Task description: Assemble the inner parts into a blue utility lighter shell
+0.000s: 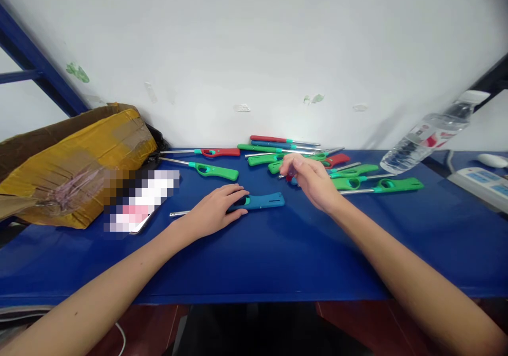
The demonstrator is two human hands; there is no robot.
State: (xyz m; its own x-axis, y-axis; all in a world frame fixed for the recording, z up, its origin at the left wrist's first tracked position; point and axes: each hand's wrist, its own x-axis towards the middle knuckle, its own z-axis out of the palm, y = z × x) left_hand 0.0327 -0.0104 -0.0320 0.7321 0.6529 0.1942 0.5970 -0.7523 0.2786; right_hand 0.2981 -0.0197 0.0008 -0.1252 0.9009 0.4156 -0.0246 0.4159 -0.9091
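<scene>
My left hand [216, 210] rests on a blue long-necked gas lighter [265, 201] lying flat on the blue table. Its fingers and thumb close around the trigger end, and the metal tube points left. My right hand [311, 179] is raised over the table, fingers curled together in a pinch. Something small and dark reddish shows by its fingertips, too hidden to name. Behind and beside it lies a loose pile of gas lighters, including a green lighter [400, 185] and a red lighter [270, 138]. Farther left lie another red lighter [224, 152] and a green lighter [218, 172].
A taped cardboard box [99, 160] stands at the left, with a phone [145, 202], partly blurred, in front of it. At the right a tilted-looking water bottle [426, 134] stands near a white power strip [482, 184]. A white wall [254, 54] rises behind the table [278, 266].
</scene>
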